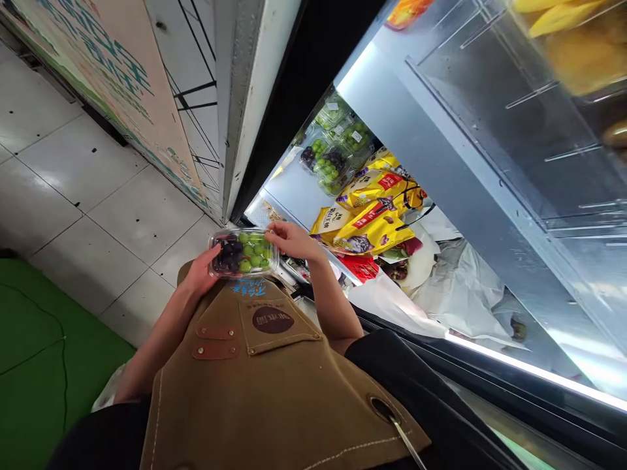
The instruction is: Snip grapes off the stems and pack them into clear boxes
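Note:
A clear plastic box of grapes (245, 253) is held level in front of my apron, dark grapes in its left half and green ones in its right. My left hand (200, 273) grips the box's left end, thumb along the near side. At the opposite end, my right hand (294, 240) has its fingers bent onto the upper right corner. The lid looks closed, though reflections blur its edge. Farther back in the lit display case, similar grape boxes (333, 147) are stacked.
Yellow printed bags (367, 212) and white plastic bags (450, 281) fill the case's lower part. A grey shelf (470, 150) juts out at right. The case's dark frame (298, 85) and a printed panel (117, 72) rise on the left. Something green (39, 352) lies at lower left on the tiled floor.

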Motion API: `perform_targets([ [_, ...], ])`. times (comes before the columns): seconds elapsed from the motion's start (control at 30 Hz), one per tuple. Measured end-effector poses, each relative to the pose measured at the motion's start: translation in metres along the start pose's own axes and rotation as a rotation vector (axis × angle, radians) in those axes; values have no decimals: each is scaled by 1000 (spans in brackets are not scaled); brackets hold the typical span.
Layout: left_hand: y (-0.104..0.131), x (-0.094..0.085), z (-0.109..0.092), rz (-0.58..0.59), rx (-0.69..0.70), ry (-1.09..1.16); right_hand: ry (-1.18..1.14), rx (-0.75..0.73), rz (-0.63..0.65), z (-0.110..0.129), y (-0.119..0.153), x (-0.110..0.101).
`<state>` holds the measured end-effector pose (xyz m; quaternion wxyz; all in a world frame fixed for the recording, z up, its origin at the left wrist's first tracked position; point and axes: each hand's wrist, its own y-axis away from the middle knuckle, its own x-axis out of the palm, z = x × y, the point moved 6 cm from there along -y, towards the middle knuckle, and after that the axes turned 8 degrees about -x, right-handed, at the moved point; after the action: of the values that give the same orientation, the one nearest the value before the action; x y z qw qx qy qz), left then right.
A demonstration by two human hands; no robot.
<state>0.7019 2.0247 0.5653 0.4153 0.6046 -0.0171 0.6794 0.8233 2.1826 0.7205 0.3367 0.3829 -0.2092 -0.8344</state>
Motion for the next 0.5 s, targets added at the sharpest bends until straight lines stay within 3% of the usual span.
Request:
perform_targets([
  [0.07, -8, 11, -2, 20, -29, -33, 71, 0, -3, 5, 19, -4],
  [0.13, -15, 29, -7, 86, -25, -46, 40, 27, -123, 1, 37, -23],
  [0.23, -18, 59, -16, 243, 54, -67, -120, 58, -455, -13, 59, -63],
  [0.3, -16, 68, -19, 295, 101, -104, -246, 63, -697, -21, 57, -87],
  [0.4, -16, 65, -15, 265, 100, -166, -347, 98, -930, -23, 13, -113],
  [0.5, -15, 55, -9, 214, 92, -201, -308, 179, -982, -10, -64, -137],
])
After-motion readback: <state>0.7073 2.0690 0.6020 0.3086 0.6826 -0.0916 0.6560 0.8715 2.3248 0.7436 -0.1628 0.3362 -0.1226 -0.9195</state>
